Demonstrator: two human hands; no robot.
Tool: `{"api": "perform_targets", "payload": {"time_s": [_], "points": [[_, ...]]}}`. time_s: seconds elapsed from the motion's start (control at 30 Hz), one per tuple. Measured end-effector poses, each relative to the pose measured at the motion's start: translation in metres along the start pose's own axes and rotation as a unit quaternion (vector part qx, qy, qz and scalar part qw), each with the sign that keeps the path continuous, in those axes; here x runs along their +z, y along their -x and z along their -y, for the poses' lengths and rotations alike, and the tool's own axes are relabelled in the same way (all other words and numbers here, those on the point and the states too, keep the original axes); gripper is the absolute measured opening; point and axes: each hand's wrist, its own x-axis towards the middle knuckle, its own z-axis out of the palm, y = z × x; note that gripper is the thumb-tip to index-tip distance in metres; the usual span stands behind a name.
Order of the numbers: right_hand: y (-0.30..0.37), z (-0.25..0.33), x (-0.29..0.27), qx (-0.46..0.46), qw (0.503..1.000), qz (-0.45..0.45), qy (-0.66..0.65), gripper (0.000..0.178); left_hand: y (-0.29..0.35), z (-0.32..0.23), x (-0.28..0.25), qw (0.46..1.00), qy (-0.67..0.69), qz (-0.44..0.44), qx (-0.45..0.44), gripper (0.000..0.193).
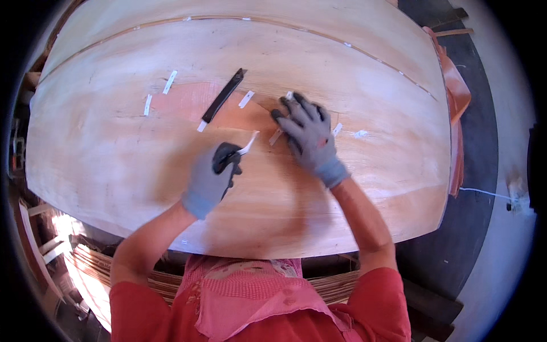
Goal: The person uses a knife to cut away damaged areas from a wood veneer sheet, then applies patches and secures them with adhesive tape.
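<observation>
My left hand, in a grey glove with dark fingertips, is closed on a short strip of white tape that sticks up from its fingers. The gloved right hand lies on the wood veneer sheet with fingers spread. Its fingertips touch the sheet beside short white tape pieces. Under and left of that hand runs an orange-pink veneer patch, with several white tape pieces along its edges. A black utility knife lies slanted across the patch, its lower end by another tape piece.
A long thin brown strip with small white tape bits curves across the far part of the sheet. Pinkish veneer scraps hang at the right edge. Stacked veneer sheets sit below the near edge. A dark surface lies to the right.
</observation>
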Motion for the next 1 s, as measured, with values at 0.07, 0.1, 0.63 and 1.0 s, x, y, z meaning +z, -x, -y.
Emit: {"api": "perform_targets", "payload": {"time_s": [0.07, 0.1, 0.63, 1.0], "points": [[0.018, 0.036, -0.007, 0.079, 0.988, -0.047, -0.127, 0.054, 0.02, 0.007, -0.005, 1.0, -0.002, -0.011, 0.025, 0.018], [0.026, 0.056, -0.004, 0.192, 0.934, -0.039, -0.3, 0.053, 0.029, 0.01, -0.009, 0.999, -0.003, -0.02, 0.035, 0.02], [0.028, 0.094, -0.016, 0.452, 0.674, 0.056, -0.582, 0.02, 0.066, 0.002, -0.019, 0.888, -0.331, 0.058, 0.315, 0.069], [-0.054, 0.104, 0.024, 0.219, 0.739, 0.056, -0.635, 0.026, 0.075, 0.021, -0.067, 0.957, 0.275, 0.094, 0.013, 0.028]]}}
